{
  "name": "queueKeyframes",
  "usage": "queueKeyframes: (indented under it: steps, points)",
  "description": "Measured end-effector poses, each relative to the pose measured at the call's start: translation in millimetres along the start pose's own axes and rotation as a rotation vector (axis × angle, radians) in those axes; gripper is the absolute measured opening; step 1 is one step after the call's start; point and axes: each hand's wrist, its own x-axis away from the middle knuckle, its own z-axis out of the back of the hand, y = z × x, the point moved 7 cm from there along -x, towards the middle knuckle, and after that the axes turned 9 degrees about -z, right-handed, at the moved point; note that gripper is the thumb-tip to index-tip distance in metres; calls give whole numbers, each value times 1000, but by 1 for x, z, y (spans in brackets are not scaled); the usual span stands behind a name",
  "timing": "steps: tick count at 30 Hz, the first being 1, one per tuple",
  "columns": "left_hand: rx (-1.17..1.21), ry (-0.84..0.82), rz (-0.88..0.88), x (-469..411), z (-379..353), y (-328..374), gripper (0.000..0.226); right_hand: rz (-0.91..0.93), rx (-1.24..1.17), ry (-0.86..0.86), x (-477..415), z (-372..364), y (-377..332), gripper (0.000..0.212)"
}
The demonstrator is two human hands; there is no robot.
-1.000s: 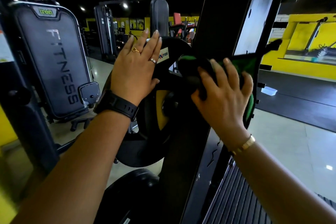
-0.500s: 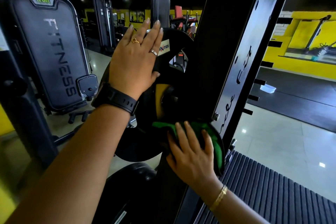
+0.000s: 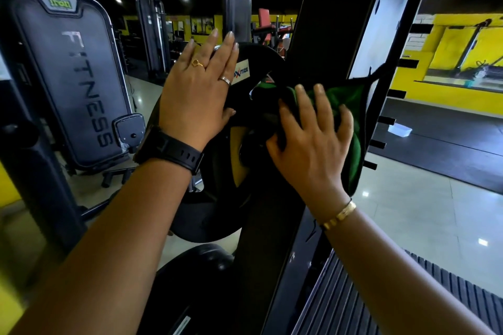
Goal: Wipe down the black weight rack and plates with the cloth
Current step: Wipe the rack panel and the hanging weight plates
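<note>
A black upright of the weight rack (image 3: 321, 24) runs through the middle of the view. A black weight plate (image 3: 261, 62) with a white label hangs on its left side, and another plate (image 3: 196, 261) sits lower. My left hand (image 3: 198, 92) rests flat on the upper plate with straight fingers. My right hand (image 3: 310, 139) presses a green cloth (image 3: 345, 100) against the upright beside the plate, fingers spread over it. The cloth's edge hangs off the upright's right side.
A grey padded machine marked FITNESS (image 3: 73, 76) stands at the left. More gym machines (image 3: 236, 13) fill the back. A ribbed black mat (image 3: 408, 288) lies at the lower right beside pale floor tiles (image 3: 424, 212). Yellow walls (image 3: 449, 43) are at the right.
My right hand has swept the cloth up the upright from low beside the plate to the plate's height. The left hand has stayed on the plate.
</note>
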Motion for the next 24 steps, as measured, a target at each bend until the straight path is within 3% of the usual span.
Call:
queueKeyframes:
  steps: [6,16,21,24]
  points:
    - [7,17,-19,0,4,-1,95,116,61,-56,44,-7,-16,38]
    - [204,18,-49,-3,10,-5,85,302,-72,-160,139,-1,-21,35]
    - [373,-25,-143,7,12,-16,78,85,-67,-19,53,16,15,41]
    - [409,95,-164,24,21,-20,75,-40,-92,8,-3,19,33,45]
